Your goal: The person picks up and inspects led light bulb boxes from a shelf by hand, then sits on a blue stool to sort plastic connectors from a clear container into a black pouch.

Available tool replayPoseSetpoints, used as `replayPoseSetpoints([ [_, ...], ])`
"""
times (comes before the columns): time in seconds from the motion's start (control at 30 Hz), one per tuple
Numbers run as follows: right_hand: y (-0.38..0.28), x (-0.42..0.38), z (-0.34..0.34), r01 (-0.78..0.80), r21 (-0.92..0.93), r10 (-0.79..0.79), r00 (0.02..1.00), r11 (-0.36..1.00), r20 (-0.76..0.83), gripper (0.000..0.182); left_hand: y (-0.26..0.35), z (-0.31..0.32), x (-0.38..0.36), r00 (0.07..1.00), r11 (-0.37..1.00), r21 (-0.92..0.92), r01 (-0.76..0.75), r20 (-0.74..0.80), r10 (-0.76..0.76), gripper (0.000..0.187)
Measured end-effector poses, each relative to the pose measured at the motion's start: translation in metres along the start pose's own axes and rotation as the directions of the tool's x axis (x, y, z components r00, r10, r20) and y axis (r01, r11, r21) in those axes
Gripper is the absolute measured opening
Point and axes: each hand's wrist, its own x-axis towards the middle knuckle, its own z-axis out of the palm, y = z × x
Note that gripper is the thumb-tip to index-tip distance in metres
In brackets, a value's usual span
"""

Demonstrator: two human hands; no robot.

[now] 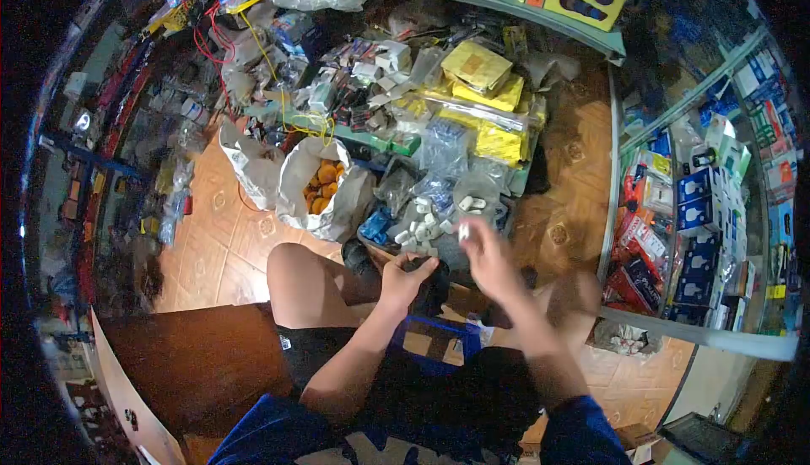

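Observation:
My left hand (407, 281) is closed over my lap, thumb stretched to the right, around a small black piece (413, 264) that is mostly hidden. To its right, my right hand (491, 264) is smeared by motion. A small white piece (464, 231) shows at its fingertips. Just beyond both hands lie several loose white plastic pieces (420, 227) in a heap. Next to them, a clear plastic bag (477, 188) holds a few more white pieces. A blue plastic packet (376, 226) lies at the left of the heap.
A white sack (291, 180) of orange round pieces (323, 185) stands to the left. Behind are piled small boxes and yellow packets (499, 144). A glass display case (704, 186) with boxed goods borders the right. A brown board (194, 364) lies at the lower left.

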Motion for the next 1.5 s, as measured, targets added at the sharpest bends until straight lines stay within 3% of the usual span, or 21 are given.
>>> replayPoseSetpoints([
  [0.03, 0.0, 0.022, -0.015, -0.007, -0.17, 0.007, 1.0, 0.985, -0.001, 0.027, -0.008, 0.0, 0.009, 1.0, 1.0, 0.008, 0.005, -0.009, -0.005, 0.02],
  [0.07, 0.019, 0.045, -0.024, 0.106, -0.337, -0.121, 0.992, 0.936, -0.022, 0.027, -0.052, -0.012, 0.031, 1.0, 0.983, 0.182, -0.013, -0.016, 0.016, 0.033],
  [0.1, 0.048, 0.064, -0.026, 0.206, -0.493, -0.249, 0.968, 0.845, -0.022, 0.027, -0.056, -0.01, 0.03, 1.0, 0.972, 0.235, 0.01, -0.024, -0.005, 0.036],
  [0.2, 0.121, 0.099, -0.019, 0.254, -0.618, -0.297, 0.954, 0.744, 0.035, 0.021, -0.035, 0.012, 0.023, 1.0, 0.903, 0.429, 0.014, -0.003, -0.014, 0.043],
  [0.3, 0.17, 0.106, -0.002, 0.29, -0.72, -0.21, 0.957, 0.631, 0.202, 0.016, -0.101, 0.005, 0.053, 0.992, 0.804, 0.582, -0.12, 0.102, 0.074, 0.043],
  [0.33, 0.168, 0.107, 0.003, 0.209, -0.726, -0.099, 0.976, 0.655, 0.192, 0.016, -0.101, 0.002, 0.057, 0.991, 0.805, 0.593, 0.003, 0.105, -0.082, 0.043],
  [0.43, 0.171, 0.109, 0.006, 0.216, -0.706, -0.141, 0.976, 0.674, 0.165, 0.017, -0.107, 0.001, 0.08, 0.967, 0.652, 0.727, 0.215, -0.066, -0.245, 0.044],
  [0.47, 0.174, 0.109, 0.006, 0.217, -0.693, -0.144, 0.976, 0.687, 0.162, 0.017, -0.106, -0.002, 0.083, 0.98, 0.643, 0.742, 0.191, -0.104, -0.171, 0.039],
  [0.53, 0.184, 0.105, 0.006, 0.218, -0.666, -0.151, 0.976, 0.714, 0.158, 0.017, -0.126, -0.014, 0.107, 0.999, 0.557, 0.831, -0.003, -0.024, 0.04, 0.036],
  [0.63, 0.176, 0.101, 0.002, 0.184, -0.64, -0.117, 0.982, 0.746, 0.146, 0.014, -0.161, -0.037, 0.163, 0.967, 0.285, 0.936, -0.205, 0.148, 0.209, 0.031],
  [0.73, 0.165, 0.092, 0.001, 0.201, -0.629, -0.141, 0.979, 0.751, 0.145, 0.016, -0.188, -0.052, 0.205, 0.971, 0.062, 0.984, -0.17, 0.156, 0.182, 0.038],
  [0.8, 0.152, 0.088, -0.003, 0.241, -0.588, -0.208, 0.97, 0.772, 0.124, 0.018, -0.213, -0.064, 0.225, 0.982, -0.007, 0.983, -0.182, 0.182, 0.052, 0.033],
  [0.87, 0.142, 0.082, -0.006, 0.274, -0.566, -0.258, 0.96, 0.778, 0.111, 0.019, -0.157, -0.037, 0.206, 0.986, 0.002, 0.997, -0.083, 0.083, -0.142, 0.031],
  [1.0, 0.125, 0.078, -0.008, 0.299, -0.528, -0.295, 0.951, 0.795, 0.093, 0.02, -0.205, -0.056, 0.223, 0.991, -0.042, 0.995, -0.092, 0.088, -0.103, 0.025],
  [1.07, 0.124, 0.073, -0.007, 0.321, -0.532, -0.338, 0.939, 0.784, 0.069, 0.022, -0.211, -0.062, 0.223, 0.976, -0.124, 0.975, -0.186, 0.169, -0.136, 0.023],
  [1.13, 0.121, 0.066, -0.005, 0.298, -0.543, -0.331, 0.943, 0.785, 0.039, 0.022, -0.172, -0.052, 0.202, 0.972, -0.084, 0.982, -0.172, 0.155, -0.174, 0.02],
  [1.2, 0.112, 0.058, -0.004, 0.291, -0.539, -0.334, 0.942, 0.79, 0.019, 0.022, -0.166, -0.052, 0.191, 0.972, -0.088, 0.969, -0.231, 0.226, -0.065, 0.019],
  [1.27, 0.105, 0.051, -0.005, 0.295, -0.522, -0.345, 0.938, 0.8, 0.001, 0.022, -0.2, -0.066, 0.19, 0.907, -0.17, 0.922, -0.348, 0.377, 0.188, 0.019],
  [1.37, 0.096, 0.035, -0.009, 0.241, -0.509, -0.287, 0.958, 0.826, -0.012, 0.021, -0.197, -0.057, 0.185, 0.937, 0.035, 0.972, -0.231, 0.213, 0.278, 0.018],
  [1.47, 0.087, 0.02, -0.021, 0.226, -0.511, -0.283, 0.958, 0.829, -0.036, 0.022, -0.2, -0.067, 0.195, 0.921, 0.061, 0.929, -0.364, 0.349, 0.175, 0.02],
  [1.5, 0.081, 0.02, -0.027, 0.21, -0.448, -0.275, 0.958, 0.869, -0.084, 0.022, -0.176, -0.055, 0.197, 0.929, 0.163, 0.921, -0.355, 0.327, 0.173, 0.022],
])
